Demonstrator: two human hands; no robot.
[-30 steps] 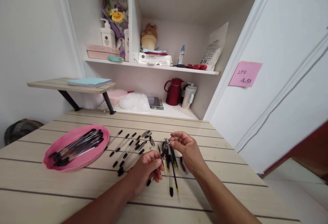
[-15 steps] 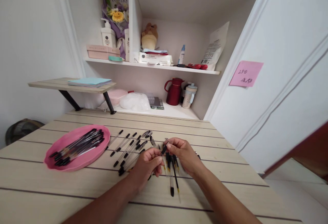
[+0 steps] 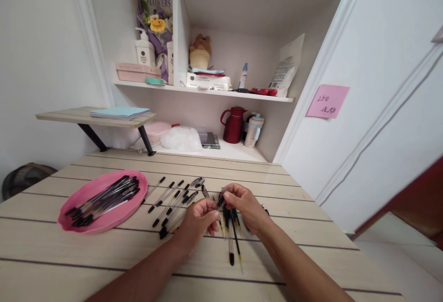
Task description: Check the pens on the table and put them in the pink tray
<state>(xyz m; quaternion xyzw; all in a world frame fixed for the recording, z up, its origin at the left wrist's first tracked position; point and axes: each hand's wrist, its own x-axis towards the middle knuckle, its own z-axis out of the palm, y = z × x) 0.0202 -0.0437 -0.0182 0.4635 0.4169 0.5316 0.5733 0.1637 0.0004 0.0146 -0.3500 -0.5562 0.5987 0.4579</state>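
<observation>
My left hand [image 3: 199, 221] and my right hand [image 3: 242, 205] meet over the middle of the wooden table [image 3: 311, 251], both pinching one black pen [image 3: 220, 202] between their fingertips. Under and around them lie loose pens [image 3: 231, 239] pointing toward me, and a row of capped pens [image 3: 171, 198] lies to the left. A pink tray [image 3: 83, 223] at the left holds several assembled black pens [image 3: 104, 193].
A small raised shelf [image 3: 86, 115] with a blue notebook stands at the back left. Wall shelves behind hold a red jug [image 3: 233, 124], a cup, bottles and a plastic bag. A pink sticky note [image 3: 327, 101] hangs on the right wall.
My hands have come closer together and lowered slightly toward the table, the pen now held between both. The view has shifted a little.
</observation>
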